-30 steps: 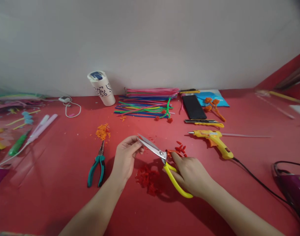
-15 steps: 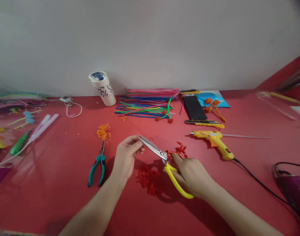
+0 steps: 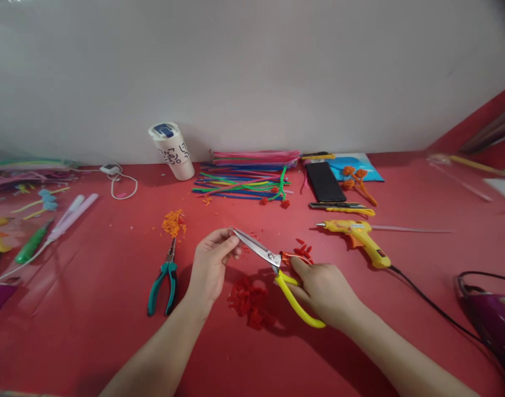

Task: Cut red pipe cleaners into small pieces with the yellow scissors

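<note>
My right hand (image 3: 324, 292) grips the yellow handles of a pair of scissors (image 3: 273, 264); the steel blades point up and left, nearly closed. My left hand (image 3: 211, 264) is pinched at the blade tips, its fingers pressed together on something too small to make out. A pile of red cut bits (image 3: 250, 303) lies on the red table (image 3: 91, 331) under the scissors. More red bits (image 3: 304, 249) lie just beyond my right hand.
Teal-handled pliers (image 3: 165, 278) and an orange heap (image 3: 172, 221) lie to the left. A yellow glue gun (image 3: 358, 237) with its cord, a black phone (image 3: 324, 182), coloured pipe cleaners (image 3: 248, 176) and a white cup (image 3: 172, 150) lie farther back. A purple appliance (image 3: 490, 314) is at right.
</note>
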Available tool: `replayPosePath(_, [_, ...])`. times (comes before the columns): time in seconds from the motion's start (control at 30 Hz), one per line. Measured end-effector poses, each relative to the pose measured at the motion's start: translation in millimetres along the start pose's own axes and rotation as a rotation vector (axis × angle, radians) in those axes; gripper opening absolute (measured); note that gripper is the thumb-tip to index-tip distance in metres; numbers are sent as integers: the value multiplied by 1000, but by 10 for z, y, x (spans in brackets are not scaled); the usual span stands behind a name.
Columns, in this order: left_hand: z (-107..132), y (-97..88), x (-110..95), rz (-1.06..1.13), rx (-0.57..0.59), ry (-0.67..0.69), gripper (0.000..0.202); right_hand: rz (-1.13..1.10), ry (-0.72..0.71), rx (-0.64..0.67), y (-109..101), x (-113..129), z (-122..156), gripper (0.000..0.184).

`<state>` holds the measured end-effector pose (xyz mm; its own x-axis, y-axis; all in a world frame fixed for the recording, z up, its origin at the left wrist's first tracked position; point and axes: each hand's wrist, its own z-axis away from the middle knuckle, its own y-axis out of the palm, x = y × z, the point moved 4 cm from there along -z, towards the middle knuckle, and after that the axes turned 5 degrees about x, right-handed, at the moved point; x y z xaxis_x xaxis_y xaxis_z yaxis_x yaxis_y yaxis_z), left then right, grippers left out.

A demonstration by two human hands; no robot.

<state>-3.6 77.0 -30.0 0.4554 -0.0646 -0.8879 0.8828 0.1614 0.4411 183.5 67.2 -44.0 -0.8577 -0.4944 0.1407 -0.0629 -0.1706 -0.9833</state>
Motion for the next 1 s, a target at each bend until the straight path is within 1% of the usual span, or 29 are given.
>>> replayPosePath(0.03, [4,5,5,-5,7,-12,4,-52,19,8,-9,-4,-10,30])
replayPosePath(0.1, [18,31,34,-20,50,-60,5,-236,60,25,-38,7,-30,30])
replayPosePath(0.17, [45,83,88,-43,130,-147,6,-507,91,28,-79,43,-44,29])
replayPosePath(0.23, [89,152,153,-58,230,-245,8,-793,114,4,-116,89,-49,23])
replayPosePath(0.3, [142,219,214,-54,321,-337,10,-1046,165,-20,-120,116,-44,18])
replayPosePath(0.33, [170,247,242,-48,358,-382,10,-1152,198,-23,-106,123,-40,19])
replayPosePath(0.4, [222,287,290,-38,413,-466,11,-1307,241,-16,-67,131,-34,23])
replayPosePath(0.47, [263,308,329,-38,448,-534,10,-1392,229,-5,-40,141,-34,25])
replayPosePath(0.53, [285,320,350,-50,469,-561,9,-1425,206,9,-29,151,-35,25])
replayPosePath(0.6, [290,328,356,-79,472,-551,9,-1440,205,24,-29,160,-31,23])
replayPosePath(0.7, [273,337,336,-190,422,-453,9,-1394,216,19,-54,173,-24,17])
replayPosePath(0.8, [259,343,294,-351,340,-316,9,-1293,215,-12,-78,175,-28,11])
replayPosePath(0.87, [255,343,273,-426,308,-261,8,-1216,191,-52,-91,158,-38,12])
replayPosePath(0.93, [239,326,258,-432,283,-237,7,-1104,150,-99,-108,121,-43,17])
replayPosePath(1.0, [202,279,238,-348,228,-220,7,-925,114,-120,-127,76,-35,23])
